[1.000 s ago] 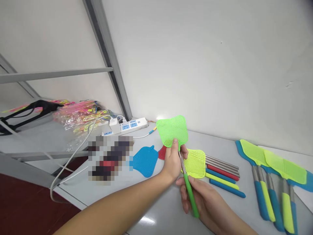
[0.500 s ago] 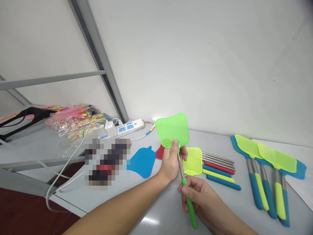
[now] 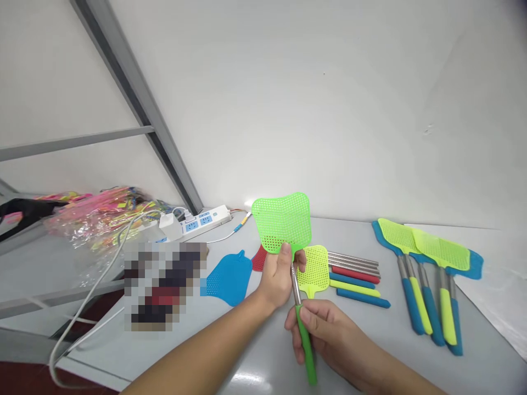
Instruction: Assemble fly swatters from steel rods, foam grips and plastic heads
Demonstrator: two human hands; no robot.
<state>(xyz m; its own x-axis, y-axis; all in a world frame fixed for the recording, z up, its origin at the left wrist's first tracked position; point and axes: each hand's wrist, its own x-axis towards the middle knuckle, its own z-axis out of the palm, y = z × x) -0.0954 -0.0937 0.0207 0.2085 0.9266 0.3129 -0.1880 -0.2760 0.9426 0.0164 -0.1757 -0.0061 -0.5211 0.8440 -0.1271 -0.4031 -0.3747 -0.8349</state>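
A bright green fly swatter (image 3: 284, 222) is held up over the table between both hands. My left hand (image 3: 280, 274) is closed around the base of its mesh head, thumb in front. Lower down, my right hand (image 3: 325, 332) grips the green handle sleeve just under the metal rod. Behind my hands lie a yellow swatter head (image 3: 317, 269), a blue swatter head (image 3: 233, 277) and a partly hidden red swatter head (image 3: 259, 259). To their right are metal rods (image 3: 354, 260) and loose coloured handle sleeves, among them a red one (image 3: 356, 274).
Several whole yellow and blue swatters (image 3: 440, 258) lie at the right. A white power strip (image 3: 206, 220) with cables stands at the back left, near a metal frame post (image 3: 156, 131). Plastic-wrapped colourful goods (image 3: 107, 214) are at far left. A pixelated patch covers something on the table.
The camera view has turned slightly right, so everything sits further left. Both hands keep their hold on the green swatter, with little other difference.
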